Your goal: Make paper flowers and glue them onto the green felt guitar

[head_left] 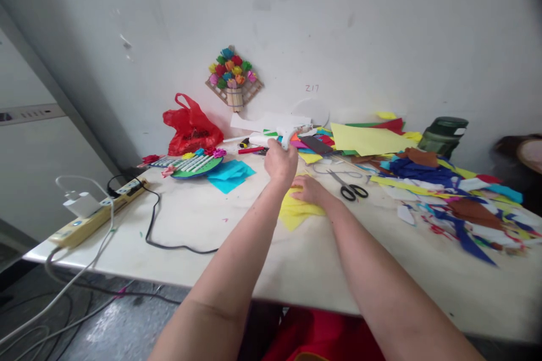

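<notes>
My left hand (280, 163) is closed around the handle of a white glue gun (288, 126), held above the middle of the table. The gun's nozzle points to the right. Just below and to the right, my right hand (313, 190) rests on yellow crepe paper (296, 211), its fingers somewhat apart and pressing on the sheets. Parts of the paper are hidden under that hand. Black-handled scissors (349, 189) lie spread on the table to the right of it.
Blue paper squares (231, 175), a green disc with rolled paper strips (197, 164) and a red plastic bag (192, 127) are at left. A power strip (95, 217) with cords lines the left edge. Paper scraps (470, 211) and a green bottle (442, 136) occupy the right.
</notes>
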The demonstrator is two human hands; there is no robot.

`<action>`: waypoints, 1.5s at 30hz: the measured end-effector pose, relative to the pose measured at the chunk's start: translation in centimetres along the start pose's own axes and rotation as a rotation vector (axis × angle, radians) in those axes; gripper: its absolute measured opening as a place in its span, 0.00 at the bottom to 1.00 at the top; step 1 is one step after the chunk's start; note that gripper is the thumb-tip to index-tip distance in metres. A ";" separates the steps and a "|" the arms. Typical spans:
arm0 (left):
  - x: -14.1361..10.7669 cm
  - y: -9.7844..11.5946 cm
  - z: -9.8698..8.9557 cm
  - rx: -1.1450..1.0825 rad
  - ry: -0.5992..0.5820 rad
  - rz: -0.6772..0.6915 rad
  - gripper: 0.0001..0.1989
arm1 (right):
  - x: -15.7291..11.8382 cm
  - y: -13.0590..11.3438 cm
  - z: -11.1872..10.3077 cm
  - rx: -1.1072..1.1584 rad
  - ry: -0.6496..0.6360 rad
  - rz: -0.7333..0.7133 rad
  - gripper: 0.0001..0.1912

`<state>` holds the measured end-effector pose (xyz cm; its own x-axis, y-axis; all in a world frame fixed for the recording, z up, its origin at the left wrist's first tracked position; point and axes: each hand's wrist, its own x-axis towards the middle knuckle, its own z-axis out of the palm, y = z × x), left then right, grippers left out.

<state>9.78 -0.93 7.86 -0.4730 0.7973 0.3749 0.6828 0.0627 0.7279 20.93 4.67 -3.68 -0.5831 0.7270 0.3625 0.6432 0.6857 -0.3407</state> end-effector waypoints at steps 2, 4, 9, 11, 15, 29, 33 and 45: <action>0.5 -0.3 -0.1 0.020 0.005 0.008 0.12 | 0.0 -0.3 -0.1 -0.008 -0.017 0.034 0.12; 1.0 -1.2 0.1 0.051 -0.009 -0.005 0.13 | 0.0 -0.5 -0.3 -0.014 -0.049 0.085 0.13; 2.7 -5.7 1.3 0.152 -0.019 -0.036 0.12 | 0.0 -0.4 -0.2 -0.019 -0.073 0.114 0.14; 3.4 -7.5 1.6 0.190 -0.019 -0.033 0.12 | 0.0 -0.1 0.0 -0.023 -0.056 0.072 0.15; 4.5 -10.2 1.7 0.273 -0.071 -0.019 0.13 | 0.0 0.2 0.2 -0.046 -0.052 0.027 0.15; 6.9 -13.6 2.4 0.347 -0.252 0.003 0.16 | -0.2 -1.0 -0.4 -0.071 -0.067 0.084 0.14; 7.3 -13.8 2.8 0.345 -0.253 -0.003 0.15 | -0.1 -0.8 -0.2 -0.077 -0.057 0.066 0.14; 6.1 -12.8 4.3 0.418 -0.141 0.034 0.17 | -0.2 -1.7 -0.5 -0.109 -0.055 0.092 0.13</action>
<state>0.56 5.70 -1.59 -0.3858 0.8754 0.2914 0.8767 0.2495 0.4113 20.23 3.34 -2.80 -0.5436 0.7894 0.2853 0.7436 0.6105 -0.2726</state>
